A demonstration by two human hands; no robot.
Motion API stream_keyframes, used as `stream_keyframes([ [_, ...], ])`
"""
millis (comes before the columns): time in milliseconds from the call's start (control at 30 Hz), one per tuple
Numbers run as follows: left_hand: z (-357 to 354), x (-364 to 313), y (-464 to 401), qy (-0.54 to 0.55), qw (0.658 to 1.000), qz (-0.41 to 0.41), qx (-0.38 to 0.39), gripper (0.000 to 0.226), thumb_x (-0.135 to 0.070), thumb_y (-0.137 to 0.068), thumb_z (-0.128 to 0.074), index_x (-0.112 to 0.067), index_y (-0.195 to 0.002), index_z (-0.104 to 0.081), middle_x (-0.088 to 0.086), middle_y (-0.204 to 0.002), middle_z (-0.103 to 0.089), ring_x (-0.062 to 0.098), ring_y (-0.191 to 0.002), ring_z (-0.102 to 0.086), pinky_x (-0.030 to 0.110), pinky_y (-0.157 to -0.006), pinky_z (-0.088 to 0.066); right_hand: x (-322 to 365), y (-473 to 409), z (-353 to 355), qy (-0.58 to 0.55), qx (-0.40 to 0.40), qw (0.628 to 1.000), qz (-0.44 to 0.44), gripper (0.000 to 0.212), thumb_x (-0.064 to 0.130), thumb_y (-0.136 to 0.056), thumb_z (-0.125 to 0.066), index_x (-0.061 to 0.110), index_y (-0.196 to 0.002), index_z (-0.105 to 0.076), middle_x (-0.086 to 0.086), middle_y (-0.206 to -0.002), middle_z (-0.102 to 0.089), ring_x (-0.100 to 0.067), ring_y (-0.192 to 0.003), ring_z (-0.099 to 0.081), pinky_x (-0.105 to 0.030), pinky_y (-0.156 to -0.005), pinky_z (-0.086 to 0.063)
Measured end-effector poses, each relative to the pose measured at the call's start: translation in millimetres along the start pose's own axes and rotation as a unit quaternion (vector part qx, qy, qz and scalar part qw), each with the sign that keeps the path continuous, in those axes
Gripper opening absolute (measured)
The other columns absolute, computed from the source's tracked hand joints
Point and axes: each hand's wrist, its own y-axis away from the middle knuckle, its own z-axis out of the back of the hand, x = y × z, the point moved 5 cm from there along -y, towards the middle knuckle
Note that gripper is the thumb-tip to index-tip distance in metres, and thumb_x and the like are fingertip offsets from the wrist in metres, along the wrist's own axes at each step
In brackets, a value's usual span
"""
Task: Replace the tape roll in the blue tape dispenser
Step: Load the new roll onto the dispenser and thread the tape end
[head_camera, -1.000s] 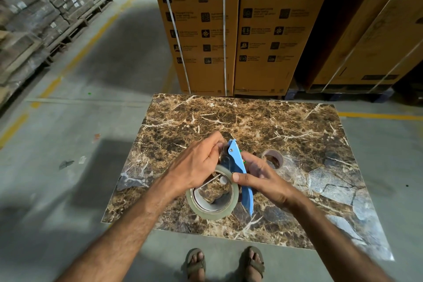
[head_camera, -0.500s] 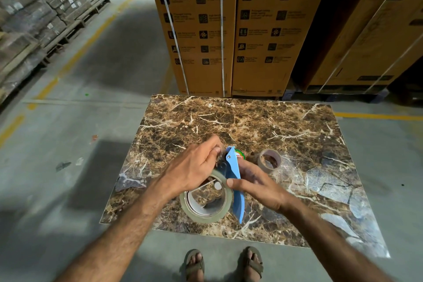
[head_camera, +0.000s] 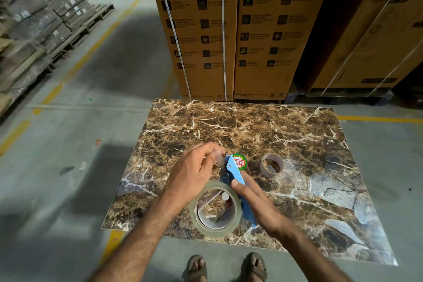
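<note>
The blue tape dispenser (head_camera: 238,178) stands on edge over the marble table (head_camera: 297,135), its nose pointing away from me. A full roll of clear tape (head_camera: 216,209) sits on the dispenser's left side. My right hand (head_camera: 254,201) grips the dispenser's handle, thumb on its top edge. My left hand (head_camera: 194,171) pinches the clear loose end of the tape near the dispenser's nose. A nearly spent tape core (head_camera: 272,165) lies on the table to the right.
A round red-and-green label (head_camera: 240,162) lies just behind the dispenser's nose. Tall strapped cartons (head_camera: 229,30) stand close behind the table. Wrapped pallets (head_camera: 34,18) line the left. My sandalled feet (head_camera: 226,268) are at the table's near edge.
My left hand has pulled the tape's end up toward the dispenser's nose. The dispenser has tilted, uncovering the round label behind it. The view has dropped slightly.
</note>
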Motion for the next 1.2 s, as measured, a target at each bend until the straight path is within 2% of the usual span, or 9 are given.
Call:
stream_keyframes([
  [100,6.5,-1.9,-1.0,-0.003,0.999,-0.047,-0.027,0.027,-0.021,-0.104,-0.053,-0.025,-0.122,-0.072,-0.011,-0.121,-0.066,0.001,-0.096,-0.066,0.023,-0.082,-0.061,0.7,2.0,2.4,0.013,0.012,1.0,-0.005,0.035,0.047,-0.093,-0.059,0.021,-0.118,-0.057,-0.039,-0.141,-0.044,-0.047,-0.12,-0.053,-0.046,-0.104,-0.051],
  [200,9.2,3.0,-3.4,0.002,0.997,-0.064,-0.037,0.031,-0.011,-0.101,-0.058,-0.026,-0.124,-0.072,-0.009,-0.117,-0.064,0.0,-0.095,-0.063,0.021,-0.083,-0.06,-2.0,3.7,8.4,0.026,0.02,0.999,-0.023,0.071,0.06,-0.09,-0.063,0.006,-0.134,-0.051,-0.039,-0.141,-0.044,-0.051,-0.12,-0.051,-0.065,-0.106,-0.037],
  [300,13.4,6.4,-7.7,0.013,0.997,-0.064,-0.049,0.038,-0.004,-0.098,-0.063,-0.031,-0.125,-0.07,-0.007,-0.11,-0.059,-0.004,-0.1,-0.056,0.01,-0.088,-0.053,4.3,4.4,9.7,0.062,0.022,0.998,-0.023,0.089,0.066,-0.089,-0.062,-0.004,-0.142,-0.041,-0.036,-0.142,-0.042,-0.052,-0.129,-0.04,-0.067,-0.109,-0.034],
  [433,18.7,5.8,-19.7,0.034,0.996,-0.074,-0.026,0.032,-0.008,-0.096,-0.067,-0.026,-0.121,-0.074,-0.007,-0.102,-0.059,0.005,-0.098,-0.058,0.016,-0.089,-0.053,5.9,0.6,7.5,0.093,0.028,0.995,-0.008,0.091,0.071,-0.089,-0.063,-0.003,-0.137,-0.042,-0.038,-0.135,-0.044,-0.058,-0.124,-0.043,-0.075,-0.107,-0.032],
  [600,28.7,1.0,-33.3,0.084,0.991,-0.09,0.059,0.029,0.004,-0.094,-0.065,-0.017,-0.106,-0.081,-0.005,-0.104,-0.064,0.004,-0.099,-0.062,0.017,-0.088,-0.054,11.3,-1.2,4.1,0.162,0.03,0.986,-0.004,0.075,0.072,-0.089,-0.063,0.007,-0.124,-0.05,-0.027,-0.109,-0.052,-0.02,-0.091,-0.051,-0.067,-0.092,-0.046],
  [733,34.4,6.1,-42.1,0.117,0.985,-0.039,0.124,0.029,0.006,-0.097,-0.059,-0.013,-0.105,-0.08,-0.001,-0.104,-0.067,-0.002,-0.087,-0.064,0.02,-0.078,-0.056,19.0,-1.5,6.3,0.219,0.016,0.976,0.002,0.058,0.062,-0.096,-0.061,0.018,-0.131,-0.049,-0.02,-0.115,-0.063,-0.034,-0.097,-0.066,-0.057,-0.091,-0.055],
  [967,31.5,15.3,-46.9,0.189,0.973,0.018,0.135,0.02,0.005,-0.095,-0.063,-0.005,-0.102,-0.078,0.01,-0.089,-0.079,0.033,-0.077,-0.074,0.038,-0.069,-0.063,9.8,-6.5,18.0,0.312,-0.013,0.95,0.026,0.036,0.081,-0.09,-0.05,0.05,-0.106,-0.042,-0.001,-0.1,-0.074,-0.028,-0.087,-0.073,-0.054,-0.075,-0.062],
  [1100,28.4,16.4,-46.9,0.204,0.973,0.05,0.098,0.026,-0.028,-0.086,-0.069,-0.006,-0.093,-0.08,0.013,-0.081,-0.079,0.035,-0.075,-0.076,0.055,-0.072,-0.064,7.8,-8.6,19.9,0.358,-0.031,0.933,0.036,0.033,0.077,-0.093,-0.05,0.047,-0.101,-0.039,-0.003,-0.093,-0.068,-0.028,-0.081,-0.069,-0.048,-0.071,-0.059],
  [1200,26.1,17.2,-46.1,0.147,0.983,0.09,0.06,0.031,-0.049,-0.077,-0.085,-0.02,-0.086,-0.081,0.003,-0.079,-0.08,0.024,-0.07,-0.078,0.052,-0.073,-0.066,6.3,-10.5,21.3,0.381,-0.045,0.923,0.034,0.045,0.077,-0.093,-0.049,0.035,-0.106,-0.041,-0.002,-0.091,-0.066,-0.022,-0.076,-0.064,-0.042,-0.069,-0.056],
])
